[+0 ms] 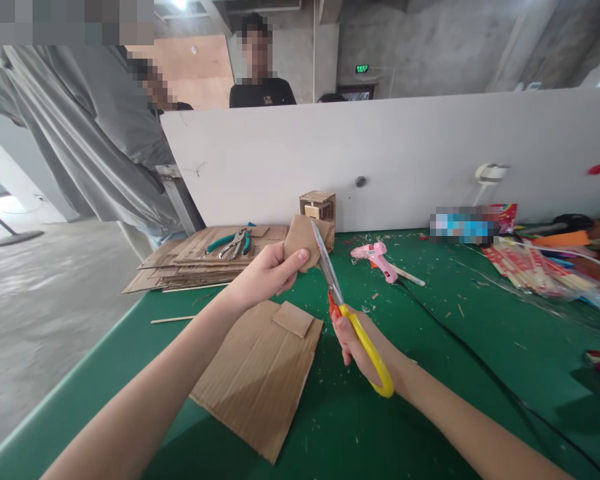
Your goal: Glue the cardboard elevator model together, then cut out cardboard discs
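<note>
Between the thumb and fingers of my left hand is a small cut piece of cardboard, raised above the table. My right hand grips a pair of scissors with one yellow and one red handle. Their blades point up and away, against the right edge of that piece. Whether they are cutting into it I cannot tell. Below my hands lies a larger cardboard sheet, with a small cardboard rectangle on its far corner.
A cardboard stack carries teal-handled pliers at the left. Behind my left hand stands a small cardboard box. A pink glue gun with a black cord, bundled sticks and a white partition are beyond; a person stands behind it.
</note>
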Demonstrator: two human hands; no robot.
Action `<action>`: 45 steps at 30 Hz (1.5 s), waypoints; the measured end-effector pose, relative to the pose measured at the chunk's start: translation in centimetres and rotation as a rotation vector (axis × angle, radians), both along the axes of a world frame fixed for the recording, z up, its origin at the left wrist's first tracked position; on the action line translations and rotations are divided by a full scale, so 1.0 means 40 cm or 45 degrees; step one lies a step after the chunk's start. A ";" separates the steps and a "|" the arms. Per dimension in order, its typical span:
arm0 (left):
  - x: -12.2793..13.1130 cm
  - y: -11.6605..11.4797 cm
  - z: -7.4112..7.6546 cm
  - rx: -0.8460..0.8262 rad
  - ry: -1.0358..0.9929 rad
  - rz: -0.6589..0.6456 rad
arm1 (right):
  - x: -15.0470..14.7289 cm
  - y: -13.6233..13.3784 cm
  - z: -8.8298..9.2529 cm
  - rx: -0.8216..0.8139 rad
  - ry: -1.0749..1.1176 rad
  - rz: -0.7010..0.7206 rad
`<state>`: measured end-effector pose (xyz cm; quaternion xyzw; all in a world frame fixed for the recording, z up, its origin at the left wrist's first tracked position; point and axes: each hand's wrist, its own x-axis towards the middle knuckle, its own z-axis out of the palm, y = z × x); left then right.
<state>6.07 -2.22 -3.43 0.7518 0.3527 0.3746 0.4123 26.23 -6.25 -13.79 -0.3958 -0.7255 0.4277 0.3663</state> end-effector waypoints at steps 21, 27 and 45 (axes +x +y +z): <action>-0.010 -0.008 0.019 0.031 0.131 -0.086 | -0.016 -0.003 -0.019 0.120 0.031 -0.046; -0.035 -0.002 0.033 0.067 0.239 -0.107 | -0.009 -0.006 -0.014 0.014 -0.002 -0.007; 0.083 -0.039 -0.018 0.162 -0.192 0.337 | -0.019 0.001 -0.018 -0.020 0.167 0.026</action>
